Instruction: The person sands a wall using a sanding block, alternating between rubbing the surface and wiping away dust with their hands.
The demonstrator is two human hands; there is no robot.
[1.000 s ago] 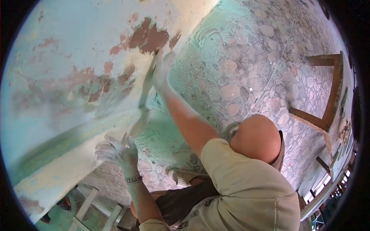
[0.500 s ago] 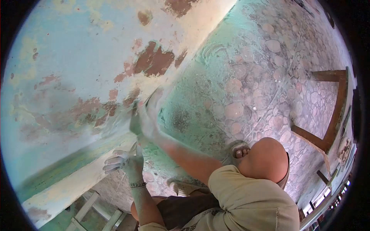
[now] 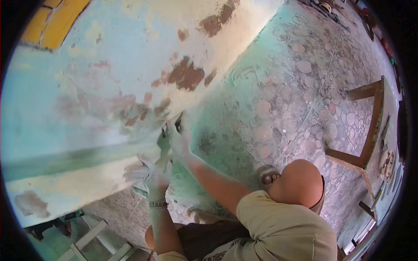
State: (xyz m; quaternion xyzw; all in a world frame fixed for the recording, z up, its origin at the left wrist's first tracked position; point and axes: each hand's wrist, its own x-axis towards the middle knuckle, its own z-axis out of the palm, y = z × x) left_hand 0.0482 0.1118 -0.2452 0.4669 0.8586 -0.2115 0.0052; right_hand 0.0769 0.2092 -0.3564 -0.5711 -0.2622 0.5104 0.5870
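Note:
My right hand, coated in pale dust, is at the wall's lower edge with its fingers closed. A thin, dusty green-grey flat piece shows at its fingertips; I cannot tell whether it is sandpaper or a scraper. My left hand, also dusty and with a bracelet at the wrist, is just below it, fingers spread and slightly blurred. Both are beside the light-blue wall, where paint has worn away to brown patches.
Green dust covers the stone-patterned floor along the wall. A brown wooden frame is at the right. Pale wooden bars stand at lower left, near another person's feet. My bent knee is close on the right.
The view has swung left, bringing a yellow painted area and another person's feet in. My left hand's fingers have spread; my right hand, blurred before, is sharper now and still at the wall's edge.

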